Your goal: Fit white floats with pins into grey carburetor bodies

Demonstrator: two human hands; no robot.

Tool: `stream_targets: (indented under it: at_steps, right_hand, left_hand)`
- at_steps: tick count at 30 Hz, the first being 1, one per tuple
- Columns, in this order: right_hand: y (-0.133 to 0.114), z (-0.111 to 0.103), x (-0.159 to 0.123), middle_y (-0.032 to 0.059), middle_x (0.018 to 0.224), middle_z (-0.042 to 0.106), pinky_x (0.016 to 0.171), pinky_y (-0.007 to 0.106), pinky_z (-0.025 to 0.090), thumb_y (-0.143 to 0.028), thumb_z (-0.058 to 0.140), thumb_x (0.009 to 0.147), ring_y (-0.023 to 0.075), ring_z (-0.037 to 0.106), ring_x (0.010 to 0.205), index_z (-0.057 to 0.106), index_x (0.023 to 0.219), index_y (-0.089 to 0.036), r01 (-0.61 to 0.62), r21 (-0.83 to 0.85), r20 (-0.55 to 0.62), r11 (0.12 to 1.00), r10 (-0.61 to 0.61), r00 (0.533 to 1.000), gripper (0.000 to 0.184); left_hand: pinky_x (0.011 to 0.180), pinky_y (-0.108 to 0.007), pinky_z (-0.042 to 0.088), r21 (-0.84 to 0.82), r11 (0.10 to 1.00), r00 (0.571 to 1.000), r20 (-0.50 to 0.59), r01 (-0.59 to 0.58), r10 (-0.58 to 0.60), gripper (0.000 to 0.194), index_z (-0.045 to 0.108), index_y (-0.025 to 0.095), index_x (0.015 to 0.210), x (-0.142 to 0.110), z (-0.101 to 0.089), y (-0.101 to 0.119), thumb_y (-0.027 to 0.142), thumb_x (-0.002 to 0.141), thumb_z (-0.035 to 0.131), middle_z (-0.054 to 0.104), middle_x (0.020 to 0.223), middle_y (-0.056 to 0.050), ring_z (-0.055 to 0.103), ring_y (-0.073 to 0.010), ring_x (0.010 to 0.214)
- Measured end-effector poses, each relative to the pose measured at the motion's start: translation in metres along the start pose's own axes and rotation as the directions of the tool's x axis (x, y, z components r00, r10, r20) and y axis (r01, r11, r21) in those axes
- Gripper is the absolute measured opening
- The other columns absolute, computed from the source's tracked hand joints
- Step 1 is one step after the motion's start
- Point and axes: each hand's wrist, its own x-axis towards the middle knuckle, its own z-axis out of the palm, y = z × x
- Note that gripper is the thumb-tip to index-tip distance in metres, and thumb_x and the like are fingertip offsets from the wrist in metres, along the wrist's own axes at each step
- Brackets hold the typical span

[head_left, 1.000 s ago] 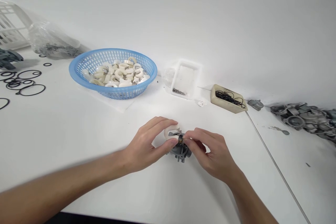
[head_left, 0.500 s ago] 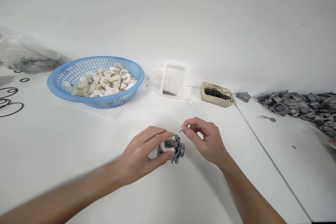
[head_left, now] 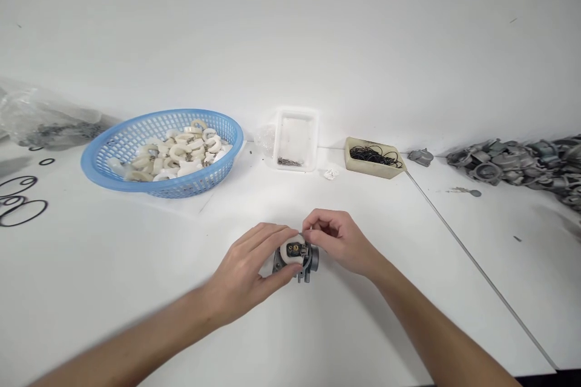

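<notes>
A grey metal carburetor (head_left: 313, 260) rests on the white table in front of me. On top of it lies a white C-shaped float (head_left: 287, 252), with brass parts showing in its middle. My left hand (head_left: 254, 263) grips the float and carburetor between thumb and fingers from the left side. At the upper right edge of the carburetor, the thumb and forefinger of my right hand (head_left: 338, 239) are pinched together. The thin metal pin they held a moment ago is hidden behind the fingertips now.
Behind my hands stand a blue basket (head_left: 97, 178) of white floats, a white tray (head_left: 313, 139) with several pins and a cream box (head_left: 376, 169) of black rings. Grey metal parts (head_left: 517, 163) are heaped at right. Black rings (head_left: 27, 211) and a plastic bag (head_left: 45, 112) lie at left.
My right hand has moved left and slightly down, bringing the pin to the carburetor's edge. The left hand keeps its grip. The whole view has shifted slightly.
</notes>
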Motion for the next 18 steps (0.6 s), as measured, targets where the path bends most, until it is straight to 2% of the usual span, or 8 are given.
stream_targets:
  at_steps: [9, 18]
  right_hand:
    - [-0.005, -0.018, -0.001, -0.005, 0.067, 0.045, 0.059, 0.028, 0.031, -0.03, 0.065, 0.099, 0.0127, 0.038, 0.063, 0.07, 0.09, -0.019, -0.051, -0.02, 0.147, 0.999, 0.053, 0.988, 0.015]
    - [-0.008, -0.029, 0.0, -0.0041, 0.069, 0.048, 0.059, 0.028, 0.031, -0.036, 0.065, 0.1, 0.0126, 0.038, 0.063, 0.071, 0.09, -0.019, -0.055, -0.054, 0.18, 0.997, 0.064, 0.982, 0.021]
  left_hand:
    - [0.093, -0.038, 0.06, 0.001, 1.0, 1.0, -0.006, -0.02, 0.02, 0.044, 0.057, 0.023, 0.145, -0.001, 0.0, 0.0, 0.02, 0.103, 0.069, 0.072, 0.127, -0.01, 0.068, -0.0234, 0.109]
    - [0.091, -0.04, 0.062, 0.046, 0.999, 1.0, -0.005, 0.004, -0.004, 0.037, 0.061, 0.023, 0.14, 0.0, 0.0, 0.001, 0.03, 0.104, 0.067, 0.073, 0.123, -0.012, 0.071, -0.0256, 0.107]
